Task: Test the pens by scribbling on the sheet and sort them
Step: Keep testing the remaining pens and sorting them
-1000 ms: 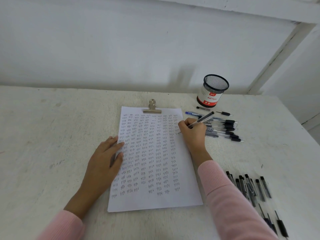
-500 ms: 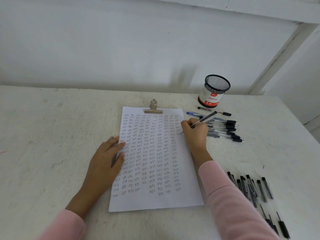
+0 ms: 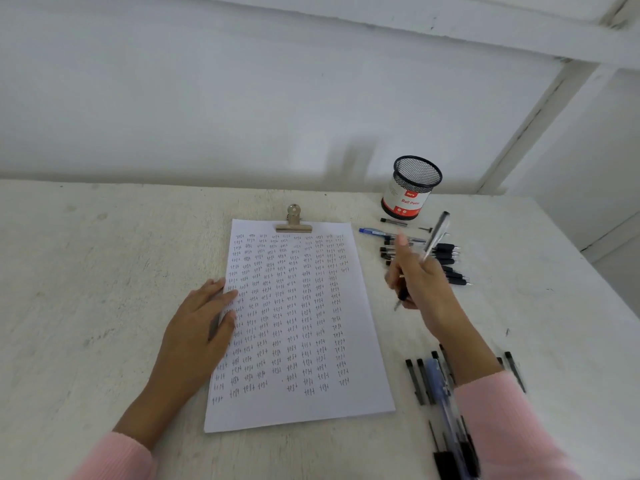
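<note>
A white sheet point(image 3: 360, 341), filled with rows of the handwritten word "test", lies on the table under a metal clip point(image 3: 293, 223). My left hand point(image 3: 201, 323) rests flat on the sheet's left edge. My right hand point(image 3: 419, 282) is lifted off to the right of the sheet and grips a clear pen point(image 3: 435, 237), blurred, tip down. Behind that hand lies a row of pens with black grips point(image 3: 450, 261). A second group of pens point(image 3: 426, 379) lies near my right sleeve at the lower right.
A black mesh pen cup point(image 3: 412, 187) with a red and white label stands at the back right. A blue pen point(image 3: 372, 232) and a short dark pen point(image 3: 393, 221) lie just in front of it. The wall runs along the table's far edge.
My right hand has lifted the pen off the sheet's upper right corner and swung it to the right, over the table. My left hand stays on the sheet.
</note>
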